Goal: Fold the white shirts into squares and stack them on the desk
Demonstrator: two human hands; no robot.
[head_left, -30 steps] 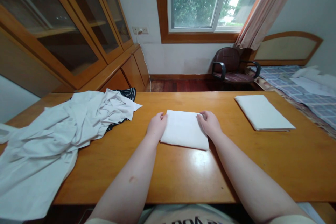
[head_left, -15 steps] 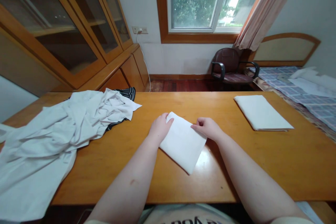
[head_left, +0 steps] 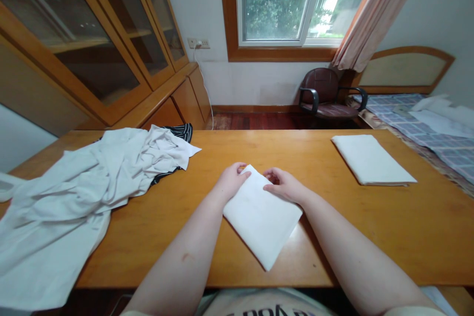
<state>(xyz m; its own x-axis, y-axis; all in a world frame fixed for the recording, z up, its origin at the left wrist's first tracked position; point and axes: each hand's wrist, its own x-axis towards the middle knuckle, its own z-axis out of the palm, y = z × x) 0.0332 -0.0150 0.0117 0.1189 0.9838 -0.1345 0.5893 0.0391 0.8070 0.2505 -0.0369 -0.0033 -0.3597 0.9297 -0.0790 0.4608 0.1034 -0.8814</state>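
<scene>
A folded white cloth (head_left: pixel 263 222), a neat flat packet, lies at a slant in front of me at the near middle of the table. My left hand (head_left: pixel 233 181) grips its far left corner, thumb on top and fingers behind the edge. On the far right edge is my right hand (head_left: pixel 283 185), its thumb on the cloth and its fingers curled behind. Farther right rests a second folded white cloth (head_left: pixel 372 159), flat and apart from both hands. To the left a heap of crumpled white fabric (head_left: pixel 92 173) spreads over the table.
The wooden table (head_left: pixel 177 252) runs across the whole view. Black striped fabric (head_left: pixel 181 132) pokes out under the white heap. Beyond the table are a glass-door cabinet (head_left: pixel 107 108), an armchair (head_left: pixel 322 91) and a bed (head_left: pixel 425 123).
The folded cloth in my hands has come lower and nearer to me, and more of its top shows. My right hand has shifted left along its far edge, closer to my left hand.
</scene>
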